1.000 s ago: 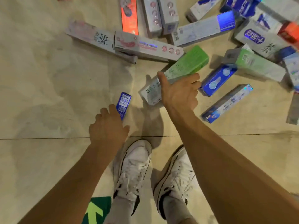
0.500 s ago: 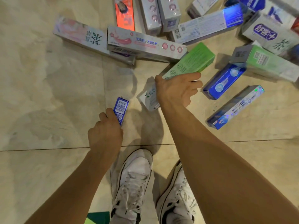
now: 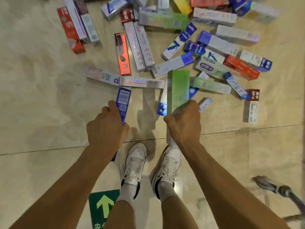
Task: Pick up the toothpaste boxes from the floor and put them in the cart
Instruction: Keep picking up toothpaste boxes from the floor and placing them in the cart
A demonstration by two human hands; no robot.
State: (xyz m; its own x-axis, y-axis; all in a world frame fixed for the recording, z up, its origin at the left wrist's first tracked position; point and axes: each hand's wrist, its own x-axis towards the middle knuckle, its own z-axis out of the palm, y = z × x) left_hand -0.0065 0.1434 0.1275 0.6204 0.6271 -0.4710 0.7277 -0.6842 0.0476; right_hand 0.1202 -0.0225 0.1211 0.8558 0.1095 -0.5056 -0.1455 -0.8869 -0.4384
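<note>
Gripping a blue toothpaste box (image 3: 123, 103) round its middle, the left hand (image 3: 106, 129) has its fingers curled over the box. The box points away from the person with its barcode face up, and its near end shows beside the left forearm. The right hand (image 3: 184, 126) grips a green toothpaste box (image 3: 179, 88) by its near end, with the thumb on the left side and the fingers wrapped round the right side. A 2nd box, a white box with a blue label (image 3: 162, 108), lies against the left side of the green box in the same grip. Its near end projects below the hand, toward the right shoe.

Both hands hold their boxes above the beige tiled floor (image 3: 41, 96). The scattered toothpaste boxes (image 3: 214, 45) lie on the floor ahead of the hands, and many overlap.

- An orange-red box (image 3: 123, 55) lies beside 2 white-and-pink boxes (image 3: 140, 47).
- A long white box with pink print (image 3: 142, 82) lies crosswise just beyond the blue box.
- A red box (image 3: 70, 30) lies at the far left.

2 white shoes (image 3: 135, 161) stand below the hands. A green floor sticker with a light-green arrow (image 3: 104, 207) lies just beside the left leg. A blurred grey object (image 3: 279, 190) shows at the lower right, too smeared to tell what it is.
</note>
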